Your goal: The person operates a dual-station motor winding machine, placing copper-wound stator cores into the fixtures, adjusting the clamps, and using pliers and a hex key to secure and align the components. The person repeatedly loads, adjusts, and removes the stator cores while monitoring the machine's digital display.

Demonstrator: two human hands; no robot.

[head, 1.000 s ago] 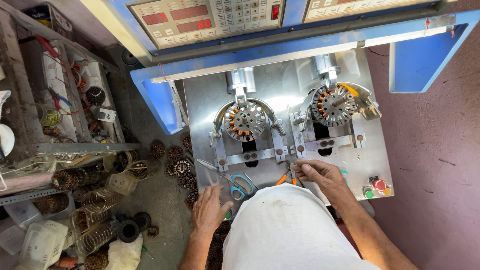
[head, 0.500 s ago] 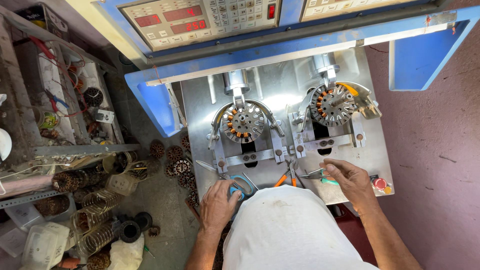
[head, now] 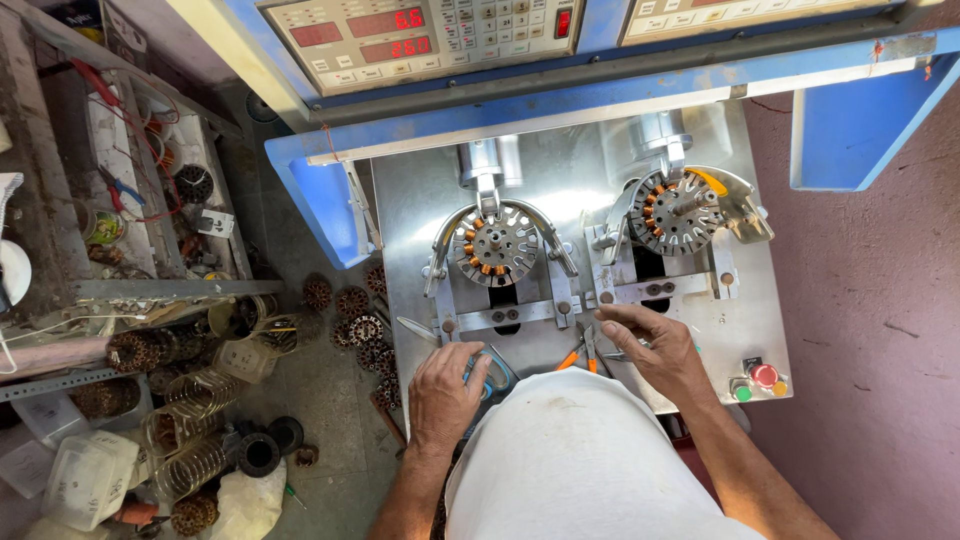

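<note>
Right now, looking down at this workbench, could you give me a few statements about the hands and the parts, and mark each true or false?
1. The left hand rests on blue-handled scissors. True.
2. The right hand presses the red button. False: it lies by the orange-handled pliers, apart from the button.
3. Two round stators sit on the metal plate. True.
4. The floor holds no stators. False: spare stators lie there.

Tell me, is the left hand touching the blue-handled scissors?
Touching. The head view shows the left hand lying on the blue-handled scissors, fingers over the handle on the metal table.
</note>
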